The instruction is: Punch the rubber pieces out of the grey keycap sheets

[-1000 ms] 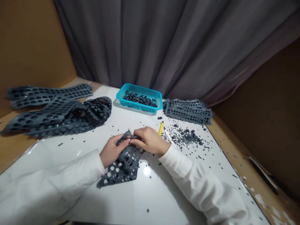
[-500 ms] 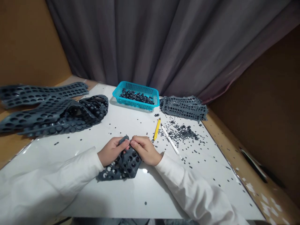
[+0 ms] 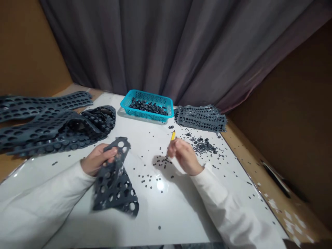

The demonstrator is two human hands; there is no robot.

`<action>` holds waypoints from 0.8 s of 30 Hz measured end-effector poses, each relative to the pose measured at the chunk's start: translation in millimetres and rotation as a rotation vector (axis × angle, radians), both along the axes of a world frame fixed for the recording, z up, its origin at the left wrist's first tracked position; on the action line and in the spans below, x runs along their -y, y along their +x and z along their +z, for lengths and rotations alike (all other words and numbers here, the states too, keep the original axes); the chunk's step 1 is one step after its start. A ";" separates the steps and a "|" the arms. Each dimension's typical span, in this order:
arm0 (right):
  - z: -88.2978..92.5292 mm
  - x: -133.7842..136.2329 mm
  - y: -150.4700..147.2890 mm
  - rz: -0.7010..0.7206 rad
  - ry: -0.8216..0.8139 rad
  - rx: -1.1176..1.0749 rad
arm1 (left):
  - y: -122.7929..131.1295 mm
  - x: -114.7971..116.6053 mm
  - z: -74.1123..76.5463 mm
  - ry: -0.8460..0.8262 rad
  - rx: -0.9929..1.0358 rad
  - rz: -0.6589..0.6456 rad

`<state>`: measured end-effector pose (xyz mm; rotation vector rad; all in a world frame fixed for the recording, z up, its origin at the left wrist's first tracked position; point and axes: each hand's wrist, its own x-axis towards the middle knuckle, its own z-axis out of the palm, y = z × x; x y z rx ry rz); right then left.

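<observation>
My left hand (image 3: pixel 100 159) grips a dark grey rubber sheet (image 3: pixel 114 188) full of round holes; the sheet hangs down over the white table (image 3: pixel 166 211). To the right, my right hand (image 3: pixel 184 155) is raised above the table, blurred, with its fingers curled together; whether anything is between them is too small to tell. A yellow pen-like tool (image 3: pixel 173 135) lies just behind my right hand, partly covered by it. Small dark discs (image 3: pixel 147 180) are scattered on the table between my hands.
At the back stands a turquoise basket (image 3: pixel 169 116) holding dark pieces. Perforated sheets (image 3: pixel 52 128) are heaped at the left, and another perforated sheet (image 3: pixel 201 118) lies back right. A pile of dark bits (image 3: pixel 204 145) sits right of my right hand.
My hands have moved apart. The left one has carried the sheet left, and the right one has let go of it and moved right. More discs now show between them.
</observation>
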<state>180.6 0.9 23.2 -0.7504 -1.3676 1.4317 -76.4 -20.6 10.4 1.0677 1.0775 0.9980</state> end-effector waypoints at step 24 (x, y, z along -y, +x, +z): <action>27.0 -153.2 -9.7 -0.430 0.321 0.714 | 20.5 3.6 -20.1 0.108 -0.186 0.028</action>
